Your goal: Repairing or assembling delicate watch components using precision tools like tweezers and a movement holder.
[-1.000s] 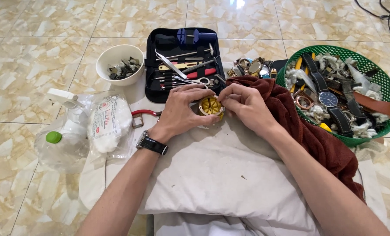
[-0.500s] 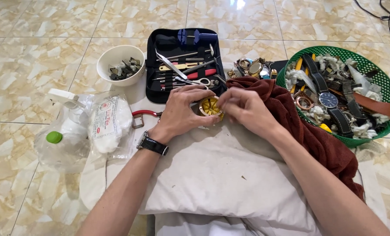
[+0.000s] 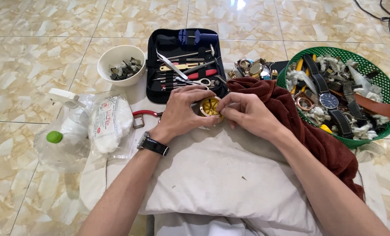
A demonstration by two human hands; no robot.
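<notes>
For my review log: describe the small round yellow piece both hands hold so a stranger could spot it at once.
Start at the open black tool case lying on the tiled floor. Just below it, over the white pillow, the left hand and right hand pinch the round yellow piece. Only it has spoke-like slots.

Both forearms reach forward and converge at centre. The left hand point(image 3: 184, 111), a dark watch on its wrist, curls palm-down; the right hand point(image 3: 247, 111) meets it, fingertips point(image 3: 223, 107) pinched together, fingers of both hands bent.
</notes>
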